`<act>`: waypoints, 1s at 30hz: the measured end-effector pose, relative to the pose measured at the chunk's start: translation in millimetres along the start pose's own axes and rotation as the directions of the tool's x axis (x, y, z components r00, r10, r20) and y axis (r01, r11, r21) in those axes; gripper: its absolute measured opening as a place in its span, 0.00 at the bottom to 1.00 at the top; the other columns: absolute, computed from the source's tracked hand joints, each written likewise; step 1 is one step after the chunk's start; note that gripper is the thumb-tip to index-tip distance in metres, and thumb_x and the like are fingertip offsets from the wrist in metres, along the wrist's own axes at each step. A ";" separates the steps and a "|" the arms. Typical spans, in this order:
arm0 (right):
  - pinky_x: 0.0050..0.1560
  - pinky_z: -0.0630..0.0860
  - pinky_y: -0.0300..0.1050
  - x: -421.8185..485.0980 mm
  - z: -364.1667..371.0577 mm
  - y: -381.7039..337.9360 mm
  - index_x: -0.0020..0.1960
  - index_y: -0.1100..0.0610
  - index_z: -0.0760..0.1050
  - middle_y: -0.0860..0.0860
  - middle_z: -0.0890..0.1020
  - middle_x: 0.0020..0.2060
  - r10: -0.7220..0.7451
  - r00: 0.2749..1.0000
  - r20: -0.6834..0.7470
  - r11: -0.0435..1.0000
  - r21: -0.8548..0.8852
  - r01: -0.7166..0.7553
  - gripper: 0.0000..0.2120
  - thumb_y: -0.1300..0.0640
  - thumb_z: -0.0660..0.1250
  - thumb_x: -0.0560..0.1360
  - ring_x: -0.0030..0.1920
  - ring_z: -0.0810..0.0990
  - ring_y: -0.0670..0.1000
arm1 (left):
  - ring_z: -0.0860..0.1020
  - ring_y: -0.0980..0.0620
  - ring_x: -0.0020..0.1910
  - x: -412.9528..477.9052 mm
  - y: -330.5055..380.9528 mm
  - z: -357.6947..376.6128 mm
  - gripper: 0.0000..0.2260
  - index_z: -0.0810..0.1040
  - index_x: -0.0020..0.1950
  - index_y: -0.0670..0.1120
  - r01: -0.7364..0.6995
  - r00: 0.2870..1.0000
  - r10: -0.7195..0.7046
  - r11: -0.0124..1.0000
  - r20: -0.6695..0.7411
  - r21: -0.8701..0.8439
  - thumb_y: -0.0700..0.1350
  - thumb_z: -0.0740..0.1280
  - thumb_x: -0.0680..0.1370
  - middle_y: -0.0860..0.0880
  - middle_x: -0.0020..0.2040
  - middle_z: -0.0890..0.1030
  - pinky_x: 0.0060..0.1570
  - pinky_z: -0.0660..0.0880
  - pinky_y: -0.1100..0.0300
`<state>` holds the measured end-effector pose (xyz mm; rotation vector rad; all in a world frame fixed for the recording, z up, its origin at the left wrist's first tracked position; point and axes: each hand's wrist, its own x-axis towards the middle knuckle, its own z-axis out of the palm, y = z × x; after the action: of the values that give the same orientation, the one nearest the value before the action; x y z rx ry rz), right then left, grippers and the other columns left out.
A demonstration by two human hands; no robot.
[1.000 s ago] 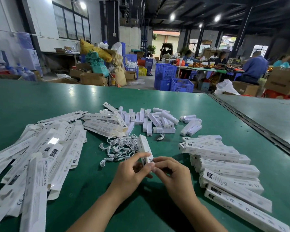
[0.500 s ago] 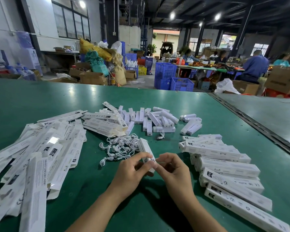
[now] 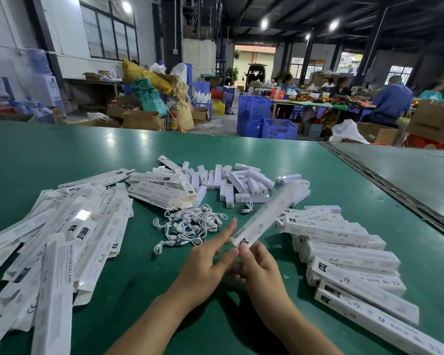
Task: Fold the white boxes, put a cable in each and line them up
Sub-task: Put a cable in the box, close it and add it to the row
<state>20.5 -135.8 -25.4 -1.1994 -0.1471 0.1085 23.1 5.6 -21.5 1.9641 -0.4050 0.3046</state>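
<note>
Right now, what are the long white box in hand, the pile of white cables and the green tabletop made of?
Long white box: probably thin printed cardboard; black print shows, motion blur hides the finish.
Pile of white cables: likely flexible plastic sheathing, matte, bent in loose loops.
Green tabletop: hard, smooth, semi-gloss surface; ceiling lights reflect in it. Material unclear.

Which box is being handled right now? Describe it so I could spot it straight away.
On the green table, look between the tangle of cables and the row of boxes at the right. There the right hand pinches one long white box by its near end. It alone is lifted, slanting up and away, and blurred.
</note>
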 end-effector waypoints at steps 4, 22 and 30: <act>0.40 0.80 0.49 6.5 -5.9 -0.2 0.51 0.64 0.75 0.54 0.85 0.44 -0.023 0.962 -0.273 0.998 -0.067 0.005 0.19 0.47 0.65 0.75 0.41 0.84 0.52 | 0.76 0.66 0.59 1.9 -8.7 0.6 0.23 0.62 0.70 0.68 0.061 0.996 -0.059 0.998 -0.073 0.026 0.48 0.67 0.81 0.59 0.63 0.78 0.57 0.72 0.68; 0.29 0.77 0.37 18.5 -27.0 -20.6 0.48 0.63 0.75 0.54 0.84 0.31 0.186 0.847 -0.497 0.930 0.368 0.012 0.09 0.56 0.65 0.79 0.29 0.81 0.48 | 0.79 0.60 0.53 4.7 -14.6 2.0 0.23 0.65 0.70 0.60 0.208 0.976 -0.204 0.978 -0.075 0.036 0.45 0.68 0.80 0.57 0.56 0.78 0.51 0.74 0.70; 0.41 0.82 0.35 17.7 -30.4 -25.9 0.59 0.67 0.75 0.59 0.83 0.53 0.212 0.881 -0.424 0.786 0.609 0.103 0.16 0.64 0.69 0.73 0.45 0.86 0.51 | 0.79 0.58 0.54 3.8 -8.5 2.3 0.23 0.67 0.72 0.54 0.221 0.974 -0.217 0.973 -0.065 0.068 0.44 0.69 0.79 0.55 0.56 0.80 0.58 0.75 0.58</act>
<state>43.2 -170.2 -11.0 -0.5329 0.3450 -0.0878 30.2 6.3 -27.9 2.0465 -0.1388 0.2366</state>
